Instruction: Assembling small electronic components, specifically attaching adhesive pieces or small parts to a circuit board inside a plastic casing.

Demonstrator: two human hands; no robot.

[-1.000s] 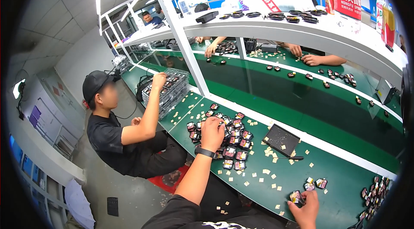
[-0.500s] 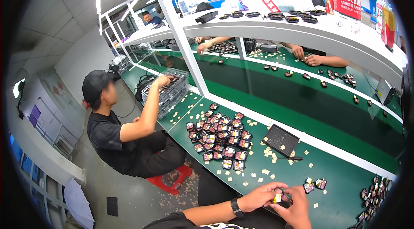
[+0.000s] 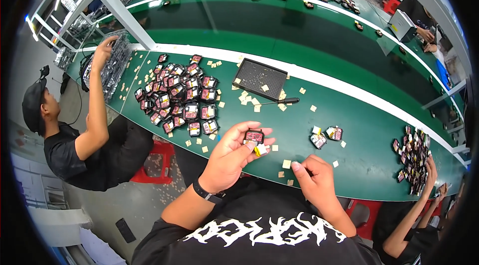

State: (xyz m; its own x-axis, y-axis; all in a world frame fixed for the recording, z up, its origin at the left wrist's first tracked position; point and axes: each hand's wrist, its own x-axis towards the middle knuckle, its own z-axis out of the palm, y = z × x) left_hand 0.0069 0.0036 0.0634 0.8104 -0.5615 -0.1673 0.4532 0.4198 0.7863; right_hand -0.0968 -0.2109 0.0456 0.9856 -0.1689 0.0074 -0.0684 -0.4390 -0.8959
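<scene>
My left hand point(image 3: 230, 157) holds a small black-cased electronic module point(image 3: 254, 136) on its fingers, palm up. The module shows a red inner face, and a white piece with yellow tape point(image 3: 260, 150) hangs at its lower side by my thumb. My right hand point(image 3: 317, 180) is closed, thumb against curled fingers. A cream square point(image 3: 286, 164) lies right by that thumb tip; whether it is gripped I cannot tell. Beyond my right hand, two similar modules point(image 3: 318, 139) sit together on the green table point(image 3: 249, 175).
A heap of modules point(image 3: 174, 95) covers the left of the table. Behind stand a black tray point(image 3: 261, 78) and a screwdriver point(image 3: 289, 101), among scattered cream squares. More modules point(image 3: 413, 160) lie far right, near another person's hand. A co-worker point(image 3: 70, 135) sits at left.
The view has tilted down and turned right. My hands have parted: the left keeps the module, now turned face up, while the right has drawn away from it.
</scene>
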